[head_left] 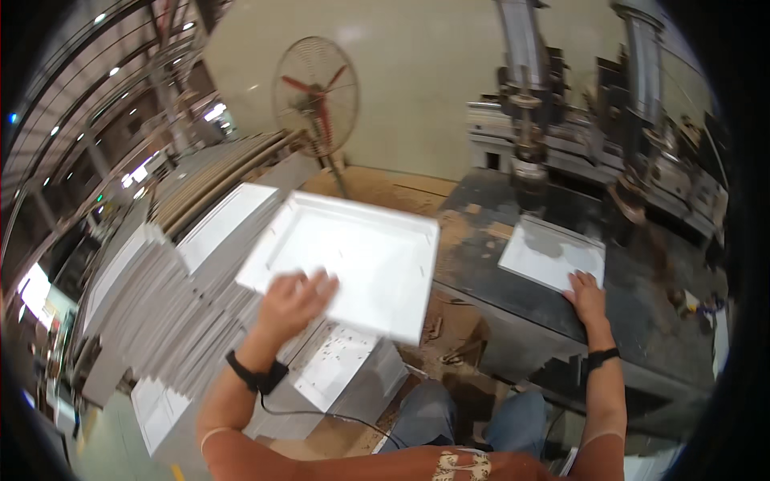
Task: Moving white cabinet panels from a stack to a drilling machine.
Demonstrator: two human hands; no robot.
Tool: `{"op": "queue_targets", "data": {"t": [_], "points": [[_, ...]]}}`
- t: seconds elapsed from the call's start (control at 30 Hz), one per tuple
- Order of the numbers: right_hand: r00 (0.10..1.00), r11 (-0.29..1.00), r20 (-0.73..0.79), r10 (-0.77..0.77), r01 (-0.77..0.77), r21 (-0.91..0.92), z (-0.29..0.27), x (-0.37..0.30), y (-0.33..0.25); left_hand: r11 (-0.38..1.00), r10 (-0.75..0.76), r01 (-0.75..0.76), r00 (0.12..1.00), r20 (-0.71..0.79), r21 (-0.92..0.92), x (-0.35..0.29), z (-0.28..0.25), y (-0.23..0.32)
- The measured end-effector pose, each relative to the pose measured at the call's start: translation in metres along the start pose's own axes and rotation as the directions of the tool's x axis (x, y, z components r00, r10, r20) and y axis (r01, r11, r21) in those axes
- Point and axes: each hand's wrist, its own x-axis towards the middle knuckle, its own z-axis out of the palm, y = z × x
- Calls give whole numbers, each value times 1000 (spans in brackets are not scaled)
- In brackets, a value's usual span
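While the dark table [481, 280] fills the right, stacked panels [160, 313] crowd the left. Between them, a large white panel [365, 256] partly hides a speckled pile [341, 365]; a smaller white panel [545, 260] lies on the table. Over the larger one's near edge, the left hand [295, 303] curls loosely, its hold unclear. Fingers of the right hand [588, 299] touch the smaller one's near right corner; whether they pinch it, I cannot tell. Pale print [461, 465] marks the shirt.

We list: one left hand [298, 305], blurred, over the near left part of a rimmed white panel [365, 256], its grip unclear; one right hand [588, 301], touching the near right corner of a second panel [545, 255] on the dark surface [638, 325]; stacked panels [180, 301], left; one standing fan [319, 104], far; machine columns [525, 132], far right.
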Motion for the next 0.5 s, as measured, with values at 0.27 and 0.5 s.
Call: {"op": "queue_targets", "data": {"t": [0.27, 0.5], "points": [[998, 1000, -62, 13, -14, -2, -35, -8, -22, 796, -560, 510, 825, 76, 325, -40, 30, -152], [934, 996, -350, 76, -86, -12, -126, -128, 101, 637, -750, 582, 619, 233, 505, -76, 69, -165]]}}
